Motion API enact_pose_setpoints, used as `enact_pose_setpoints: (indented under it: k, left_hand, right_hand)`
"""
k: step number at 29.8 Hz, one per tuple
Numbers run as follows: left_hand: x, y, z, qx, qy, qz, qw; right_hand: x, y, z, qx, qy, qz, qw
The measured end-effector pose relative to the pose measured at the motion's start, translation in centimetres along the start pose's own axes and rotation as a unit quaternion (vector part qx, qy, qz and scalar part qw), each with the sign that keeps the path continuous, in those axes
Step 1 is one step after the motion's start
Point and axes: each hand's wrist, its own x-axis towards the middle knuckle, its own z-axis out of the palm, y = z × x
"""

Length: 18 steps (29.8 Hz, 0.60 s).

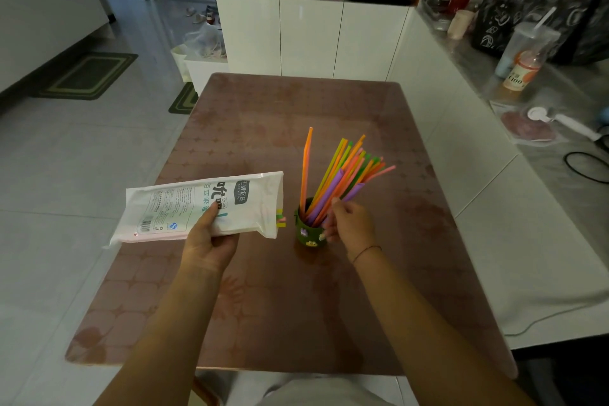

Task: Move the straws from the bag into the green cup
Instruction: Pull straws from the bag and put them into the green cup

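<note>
A small green cup [307,234] stands near the middle of the brown table [263,306]. Several coloured straws [342,171] fan out of it, leaning up and to the right. My right hand [351,224] is at the cup's right side, its fingers curled round the lower part of the straws. My left hand [211,241] grips the white printed straw bag [197,204] from below, holding it flat above the table to the left of the cup. A few straw ends [281,217] poke from the bag's open right end.
A white counter [494,175] runs along the table's right side, carrying a plastic drink cup [527,46], a bottle, a black bag and cables. White cabinets [313,36] stand behind the table. Tiled floor lies to the left.
</note>
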Motion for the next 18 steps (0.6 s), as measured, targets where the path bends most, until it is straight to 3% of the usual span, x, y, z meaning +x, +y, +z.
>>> enact_pose_setpoints:
  k: [2,4,6,8,12,18]
  left_hand:
    - [0.0,-0.1,0.2,0.032,-0.023,0.020,0.999]
    - [-0.3,-0.3,0.6,0.089,-0.051,0.057,0.993]
    - [-0.7,-0.5,1.0,0.151,-0.072,0.101,0.981]
    - [-1.3,-0.6,1.7,0.198,-0.077,0.136,0.968]
    - [-2.8,-0.7,3.0,0.249,-0.100,0.178,0.947]
    - [-2.9,-0.6,2.9,0.284,-0.098,0.177,0.937]
  right_hand:
    - [-1.2,-0.2,1.2,0.168,-0.092,0.107,0.976]
    - [-2.1,0.1,2.2,0.283,-0.179,0.187,0.924]
    - [-2.6,0.5,3.1,0.345,-0.231,0.246,0.876]
    - [-2.8,0.6,3.8,0.369,-0.252,0.267,0.854]
    - [-2.8,0.4,4.2,0.394,-0.243,0.267,0.845]
    - [-2.0,0.5,3.9,0.392,-0.181,0.240,0.869]
